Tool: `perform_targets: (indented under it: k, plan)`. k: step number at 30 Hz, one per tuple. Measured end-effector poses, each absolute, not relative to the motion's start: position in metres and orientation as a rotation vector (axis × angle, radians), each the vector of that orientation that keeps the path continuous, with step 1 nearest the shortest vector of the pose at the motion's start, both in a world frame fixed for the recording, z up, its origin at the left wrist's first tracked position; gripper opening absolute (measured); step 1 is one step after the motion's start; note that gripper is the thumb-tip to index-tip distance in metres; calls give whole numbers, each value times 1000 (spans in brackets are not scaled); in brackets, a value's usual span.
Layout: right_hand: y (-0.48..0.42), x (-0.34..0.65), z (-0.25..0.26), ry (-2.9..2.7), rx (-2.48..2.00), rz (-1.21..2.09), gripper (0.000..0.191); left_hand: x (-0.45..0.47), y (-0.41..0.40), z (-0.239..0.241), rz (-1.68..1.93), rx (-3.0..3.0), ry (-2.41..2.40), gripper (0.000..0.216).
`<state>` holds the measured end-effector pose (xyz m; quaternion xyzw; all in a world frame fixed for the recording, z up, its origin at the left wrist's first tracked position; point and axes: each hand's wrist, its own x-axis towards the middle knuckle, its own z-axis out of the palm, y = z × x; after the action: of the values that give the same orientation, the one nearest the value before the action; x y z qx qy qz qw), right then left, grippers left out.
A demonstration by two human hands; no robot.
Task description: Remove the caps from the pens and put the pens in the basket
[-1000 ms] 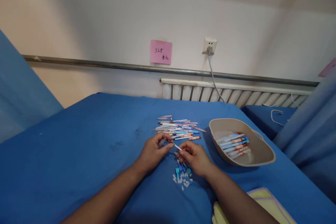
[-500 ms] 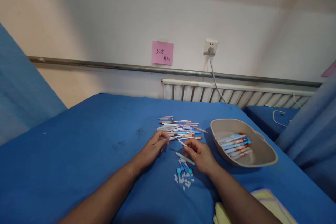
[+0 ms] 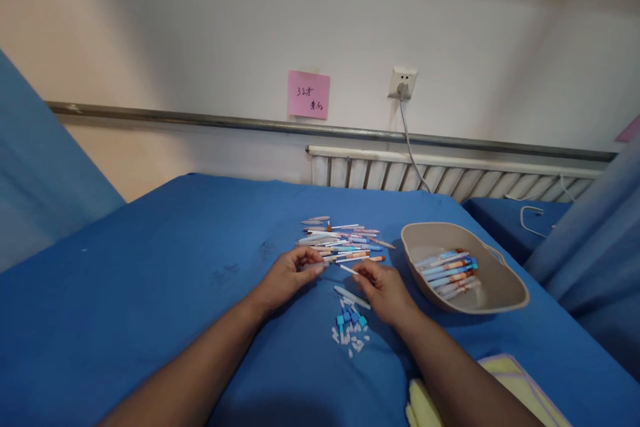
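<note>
Left of basin (image 3: 500,283): right hand (image 3: 383,288) pinches refill (image 3: 349,270), left hand (image 3: 287,278) grips pale barrel (image 3: 307,267); seemingly bringing ends together, calls for steady alignment.

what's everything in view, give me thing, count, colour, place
table: one, blue-covered, centre
pens and parts: many, mixed, centre
pen barrel: one, pale, nearer than pile
small pieces: several, blue and teal, below barrel
bits: many, white, around those pieces
basin: one, beige, right, holding several mixed-colour pens
cloth: one, yellow, bottom right
curtains: two, light blue, both edges
notes: two, pink, wall
socket: one, white, wall
cord: one, grey, from socket
rail: one, grey, along wall
radiator: one, white, behind table
cable: one, white, far right
stick: one, white, right hand
left hand: one, bare, by pile
</note>
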<state>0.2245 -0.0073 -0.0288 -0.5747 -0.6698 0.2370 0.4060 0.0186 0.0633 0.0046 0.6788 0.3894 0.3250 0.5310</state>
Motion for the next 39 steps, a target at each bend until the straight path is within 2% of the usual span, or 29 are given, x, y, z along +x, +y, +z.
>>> perform_targets:
  k: [23,33,39]
  plan:
    - [-11,231,-22,-1959,-1432,419,22,18,59,6,617,1912,922,17]
    - [-14,217,-19,-1875,-1351,510,21,28,44,6,674,2033,920,16]
    - [-23,206,-10,-1781,-1270,569,30,33,34,7,700,2060,857,15]
